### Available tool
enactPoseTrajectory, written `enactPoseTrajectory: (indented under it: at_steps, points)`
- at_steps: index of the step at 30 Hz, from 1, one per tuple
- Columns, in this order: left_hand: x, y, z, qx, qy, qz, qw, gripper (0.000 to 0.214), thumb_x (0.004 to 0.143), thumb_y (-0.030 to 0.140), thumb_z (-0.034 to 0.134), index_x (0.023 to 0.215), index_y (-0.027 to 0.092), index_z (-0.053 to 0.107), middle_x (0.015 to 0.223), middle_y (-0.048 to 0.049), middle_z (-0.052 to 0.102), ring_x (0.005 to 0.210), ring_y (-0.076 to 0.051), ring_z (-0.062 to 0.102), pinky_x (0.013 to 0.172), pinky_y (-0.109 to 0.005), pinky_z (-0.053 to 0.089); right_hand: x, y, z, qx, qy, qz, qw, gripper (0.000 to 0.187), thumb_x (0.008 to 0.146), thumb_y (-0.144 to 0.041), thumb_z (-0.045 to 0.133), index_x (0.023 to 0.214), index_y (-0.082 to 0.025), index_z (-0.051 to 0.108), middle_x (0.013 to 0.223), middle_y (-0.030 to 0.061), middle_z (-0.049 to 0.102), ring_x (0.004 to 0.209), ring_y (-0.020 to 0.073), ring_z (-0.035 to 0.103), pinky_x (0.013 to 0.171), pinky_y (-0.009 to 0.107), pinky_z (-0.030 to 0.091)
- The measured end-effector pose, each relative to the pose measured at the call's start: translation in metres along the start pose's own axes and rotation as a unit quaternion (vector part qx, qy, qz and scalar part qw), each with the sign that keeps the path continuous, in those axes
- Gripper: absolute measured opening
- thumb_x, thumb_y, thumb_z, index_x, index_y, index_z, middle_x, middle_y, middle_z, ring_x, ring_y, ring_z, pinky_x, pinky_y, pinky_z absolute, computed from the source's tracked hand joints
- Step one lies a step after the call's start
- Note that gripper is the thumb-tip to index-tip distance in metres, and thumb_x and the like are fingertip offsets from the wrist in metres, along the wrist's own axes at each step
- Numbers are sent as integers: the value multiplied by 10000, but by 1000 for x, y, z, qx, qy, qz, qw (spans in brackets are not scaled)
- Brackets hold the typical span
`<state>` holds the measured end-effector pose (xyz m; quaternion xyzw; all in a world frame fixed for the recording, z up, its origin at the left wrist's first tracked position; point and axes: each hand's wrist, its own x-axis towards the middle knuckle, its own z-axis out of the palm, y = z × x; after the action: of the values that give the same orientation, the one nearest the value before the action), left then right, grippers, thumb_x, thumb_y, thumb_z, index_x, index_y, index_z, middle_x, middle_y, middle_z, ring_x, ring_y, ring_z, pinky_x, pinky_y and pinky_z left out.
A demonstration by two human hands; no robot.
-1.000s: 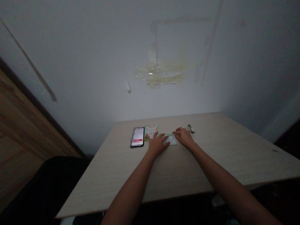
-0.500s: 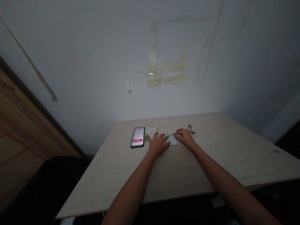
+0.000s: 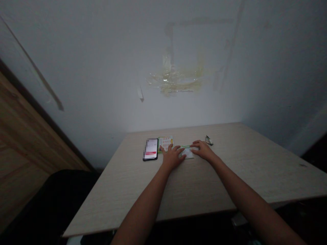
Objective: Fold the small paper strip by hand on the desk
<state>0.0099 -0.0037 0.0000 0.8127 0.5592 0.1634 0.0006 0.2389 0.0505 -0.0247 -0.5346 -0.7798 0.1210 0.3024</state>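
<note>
On the counter [image 3: 189,194], the green-edged card [image 3: 188,154] lies flat between my hands. My left hand [image 3: 172,157] spreads wide over its left part; my right hand [image 3: 203,150] narrows at its right edge, though in this dimness I can't tell whether it pinches. I judge this as steadying the card; moving it calls for light fingertips. Left of the card lie the phone [image 3: 152,148] and printed sheet [image 3: 165,141]; beyond it, rightward, a crumpled wrapper [image 3: 208,140].
</note>
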Motion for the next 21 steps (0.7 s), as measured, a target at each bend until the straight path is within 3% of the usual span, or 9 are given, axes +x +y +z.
enactPoseTrajectory:
  at_steps: [13, 21]
  points:
    - [1, -3, 4, 4, 4, 0, 1000, 430, 891, 616, 454, 1299, 499, 524, 1413, 67, 537, 1379, -362, 311, 1015, -835, -34, -6, 16, 0, 76, -63, -14, 995, 495, 696, -346, 781, 1167, -220, 697, 1392, 124, 508, 1279, 279, 488, 1127, 435, 327]
    - [0, -3, 3, 10, -1, -2, 1000, 442, 893, 619, 446, 1313, 500, 512, 1424, 56, 527, 1381, -366, 302, 1024, -829, -16, -6, 21, -5, 61, -113, -26, 991, 634, 663, -407, 802, 1253, -235, 645, 1470, 124, 434, 1358, 299, 403, 1151, 458, 293]
